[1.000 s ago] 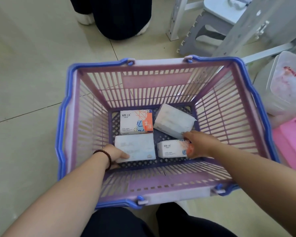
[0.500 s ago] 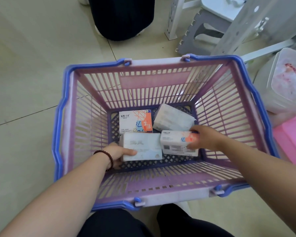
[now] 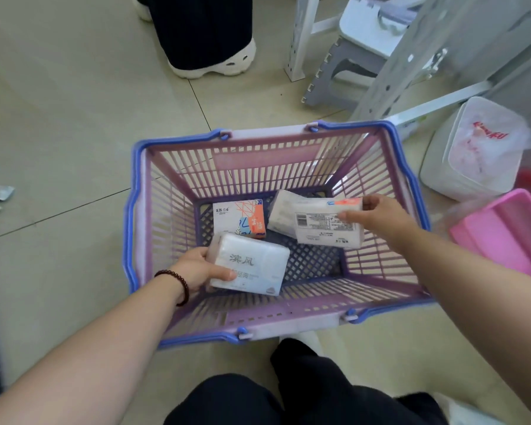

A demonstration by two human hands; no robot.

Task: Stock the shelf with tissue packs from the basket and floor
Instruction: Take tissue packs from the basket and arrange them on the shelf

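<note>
A purple basket with blue handles (image 3: 292, 317) stands on the floor in front of me. My left hand (image 3: 196, 268), with a bead bracelet on the wrist, grips a white tissue pack with grey lettering (image 3: 252, 265) raised over the basket's near side. My right hand (image 3: 377, 216) holds a white tissue pack with a barcode label (image 3: 322, 225) above the basket's right half. On the basket bottom lie an orange-and-white tissue pack (image 3: 239, 219) and a plain white tissue pack (image 3: 281, 216), partly hidden behind the held one.
A person's dark trouser leg and white shoe (image 3: 215, 62) stand beyond the basket. White metal shelf posts (image 3: 298, 38) and a grey step stool (image 3: 347, 69) are at the back right. A white plastic tub (image 3: 472, 154) and a pink tray (image 3: 509, 231) sit to the right.
Both hands have lifted their tissue packs off the basket bottom; the right pack has turned its barcode side up. The view has pulled back from the basket.
</note>
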